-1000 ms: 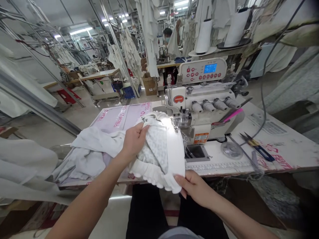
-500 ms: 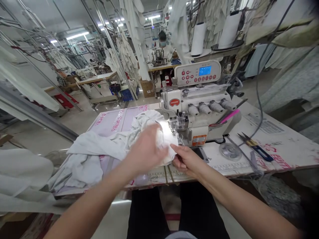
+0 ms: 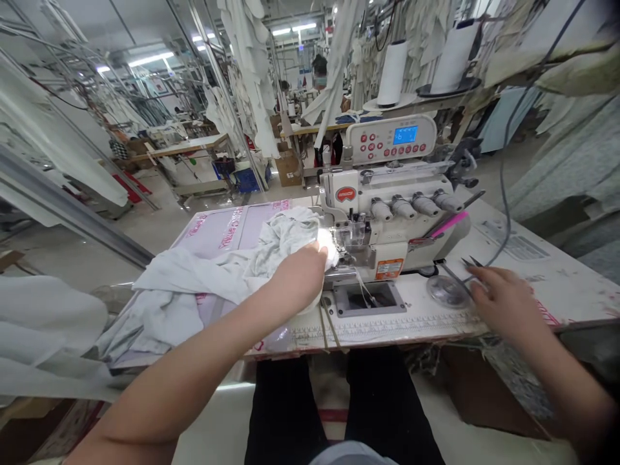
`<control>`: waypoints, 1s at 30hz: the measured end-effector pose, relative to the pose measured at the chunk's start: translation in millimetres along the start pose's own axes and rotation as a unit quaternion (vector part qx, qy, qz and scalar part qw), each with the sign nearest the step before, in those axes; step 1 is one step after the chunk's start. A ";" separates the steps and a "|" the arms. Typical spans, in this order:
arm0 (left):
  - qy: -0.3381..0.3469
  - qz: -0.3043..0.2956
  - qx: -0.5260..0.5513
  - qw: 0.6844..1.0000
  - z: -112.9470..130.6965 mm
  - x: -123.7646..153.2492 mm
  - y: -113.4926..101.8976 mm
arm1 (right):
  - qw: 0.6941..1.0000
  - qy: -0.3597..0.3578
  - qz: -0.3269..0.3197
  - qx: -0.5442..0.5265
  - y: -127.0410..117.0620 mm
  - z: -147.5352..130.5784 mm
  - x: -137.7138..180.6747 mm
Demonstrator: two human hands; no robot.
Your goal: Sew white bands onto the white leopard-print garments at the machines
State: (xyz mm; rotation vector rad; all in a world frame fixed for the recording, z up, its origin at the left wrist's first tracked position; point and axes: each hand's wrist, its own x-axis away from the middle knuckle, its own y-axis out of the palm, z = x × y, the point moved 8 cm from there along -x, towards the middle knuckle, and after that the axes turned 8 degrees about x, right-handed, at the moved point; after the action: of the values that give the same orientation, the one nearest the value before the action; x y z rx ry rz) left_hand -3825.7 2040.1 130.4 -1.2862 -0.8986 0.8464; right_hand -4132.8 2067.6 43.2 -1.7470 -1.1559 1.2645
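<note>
My left hand point(image 3: 303, 274) is closed on the white-grey knit fabric point(image 3: 285, 236), close to the lit needle area of the overlock sewing machine point(image 3: 378, 200). The rest of the cloth lies bunched and trails left over the table. Out on the right of the table, my right hand point(image 3: 506, 300) is closed over the handles of the scissors point(image 3: 472, 261). Only the blade tips show beyond its fingers. Thread tails point(image 3: 365, 290) hang from the machine beside an opening in the tabletop.
A clear round dish point(image 3: 448, 292) sits left of the right hand. A grey cable point(image 3: 506, 187) hangs down to the table at right. White thread cones point(image 3: 392, 74) stand behind the machine. Hanging cloth point(image 3: 29, 336) borders the left side. Another person point(image 3: 320, 68) is far back.
My right hand has let go of the fabric and moved right, onto the scissors. My left hand stays at the fabric near the needle area, now steadier. The opening in the tabletop is uncovered.
</note>
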 end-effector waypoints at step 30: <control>-0.004 0.052 0.046 0.998 -7.6 100.0 3.5 | 0.959 -0.247 0.004 0.138 -34.3 -228.9 16.8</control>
State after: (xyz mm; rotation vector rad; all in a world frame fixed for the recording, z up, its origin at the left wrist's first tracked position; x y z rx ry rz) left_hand -3777.0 2127.7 134.2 -1.2580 -0.7953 0.9638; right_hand -3921.1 2090.2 135.5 -1.2669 -1.1651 1.8368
